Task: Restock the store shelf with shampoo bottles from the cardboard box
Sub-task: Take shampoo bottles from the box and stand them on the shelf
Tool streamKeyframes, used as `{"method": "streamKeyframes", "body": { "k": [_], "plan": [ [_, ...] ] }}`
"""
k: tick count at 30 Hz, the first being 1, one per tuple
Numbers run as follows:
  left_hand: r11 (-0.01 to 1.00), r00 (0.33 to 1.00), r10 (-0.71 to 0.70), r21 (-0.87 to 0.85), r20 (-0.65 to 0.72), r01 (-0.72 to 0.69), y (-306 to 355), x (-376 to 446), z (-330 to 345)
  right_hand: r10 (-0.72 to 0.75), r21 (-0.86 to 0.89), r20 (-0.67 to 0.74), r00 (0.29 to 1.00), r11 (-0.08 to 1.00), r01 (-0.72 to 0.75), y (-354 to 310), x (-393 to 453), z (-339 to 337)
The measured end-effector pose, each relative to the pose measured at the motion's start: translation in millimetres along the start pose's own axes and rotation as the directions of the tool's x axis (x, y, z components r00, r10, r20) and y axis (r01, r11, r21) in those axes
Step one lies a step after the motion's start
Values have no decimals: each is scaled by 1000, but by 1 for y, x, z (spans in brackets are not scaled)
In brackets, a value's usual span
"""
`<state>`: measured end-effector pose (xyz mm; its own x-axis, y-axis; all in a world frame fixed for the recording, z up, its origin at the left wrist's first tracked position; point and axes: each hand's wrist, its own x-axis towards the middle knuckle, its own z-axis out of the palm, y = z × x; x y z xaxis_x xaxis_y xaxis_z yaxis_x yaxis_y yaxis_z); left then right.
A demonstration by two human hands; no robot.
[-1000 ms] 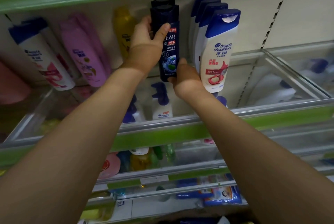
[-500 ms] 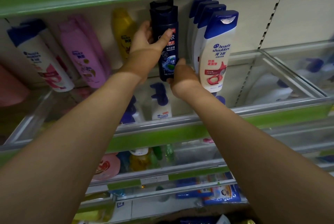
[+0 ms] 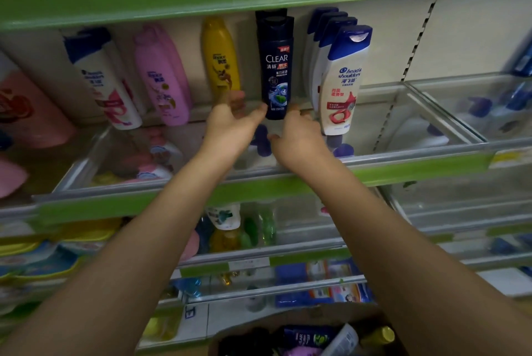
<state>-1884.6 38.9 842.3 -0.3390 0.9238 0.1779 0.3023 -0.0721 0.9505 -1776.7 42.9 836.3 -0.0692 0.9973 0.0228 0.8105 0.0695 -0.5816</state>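
Cardboard box (image 3: 299,324) at 6 o'clock holds more bottles. Left hand (image 3: 230,128) and right hand (image 3: 299,137) flank the base of the dark Clear shampoo bottle (image 3: 275,68), fingers loosely spread, gripping nothing. Bottle upright on shelf (image 3: 288,186), 12 o'clock. Judged rigid, slick plastic, moderately heavy; grasp mid-body.

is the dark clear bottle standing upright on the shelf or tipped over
Upright. The dark Clear bottle stands cap up, label facing out, on the glass shelf between the yellow bottle and the white ones.
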Motion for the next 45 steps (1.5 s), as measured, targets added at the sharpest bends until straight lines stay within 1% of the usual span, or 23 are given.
{"method": "streamKeyframes", "body": {
  "k": [4, 7, 11, 13, 15, 17, 20, 22, 24, 27, 29, 32, 34, 35, 37, 38, 40, 42, 45],
  "plan": [
    [1000, 998, 6, 28, 70, -8, -1, -43, -23, -84, -1, -48, 995, 996, 84, -1, -36, -1],
    [1000, 994, 10, -30, 111, -6, 0, -80, -38, -130, -6, -101, 986, 991, 130, -3, -66, 0],
    [997, 989, -21, -74, 146, 32, -7, -130, -54, -176, 66, -147, 973, 980, 187, -1, -112, 4],
    [996, 985, -36, -75, 168, 49, -18, -154, -61, -168, 104, -130, 977, 978, 182, 3, -134, 10],
    [997, 978, -58, -40, 203, 67, -35, -176, -68, -150, 121, -101, 984, 979, 162, 10, -155, 18],
    [994, 967, -111, 8, 228, 113, -57, -195, -73, -115, 133, -61, 991, 983, 123, 21, -173, 32],
    [980, 951, -199, 67, 237, 188, -99, -228, -79, -47, 141, 34, 998, 989, 42, 46, -200, 62],
    [960, 930, -279, 98, 238, 263, -132, -253, -82, 14, 128, 117, 993, 991, -29, 67, -218, 86],
    [928, 898, -371, 127, 237, 351, -167, -278, -82, 64, 114, 199, 978, 990, -88, 88, -234, 108],
    [861, 840, -507, 168, 196, 480, -215, -309, -80, 139, 99, 296, 945, 980, -175, 117, -251, 137],
    [808, 795, -585, 192, 158, 556, -234, -327, -78, 200, 66, 354, 914, 969, -238, 135, -260, 156],
    [739, 734, -671, 169, 104, 652, -260, -348, -76, 280, 26, 444, 851, 945, -325, 157, -271, 179],
    [692, 692, -716, 214, 91, 689, -277, -356, -71, 315, 41, 487, 814, 923, -382, 170, -273, 194],
    [670, 671, -737, 225, 87, 707, -285, -360, -68, 312, 54, 497, 810, 920, -388, 176, -275, 202],
    [624, 627, -776, 228, 66, 748, -300, -369, -60, 339, 27, 492, 802, 915, -403, 196, -275, 222],
    [601, 606, -794, 225, 54, 767, -305, -372, -56, 381, 8, 487, 786, 898, -440, 206, -275, 232],
    [551, 556, -830, 221, 45, 805, -314, -380, -48, 469, -22, 499, 729, 847, -531, 231, -276, 252],
    [478, 481, -876, 225, 43, 849, -321, -384, -38, 533, 4, 509, 676, 784, -621, 264, -278, 274],
    [418, 421, -906, 251, 47, 873, -330, -388, -21, 634, 24, 548, 546, 641, -767, 308, -281, 301]
  ]
}}
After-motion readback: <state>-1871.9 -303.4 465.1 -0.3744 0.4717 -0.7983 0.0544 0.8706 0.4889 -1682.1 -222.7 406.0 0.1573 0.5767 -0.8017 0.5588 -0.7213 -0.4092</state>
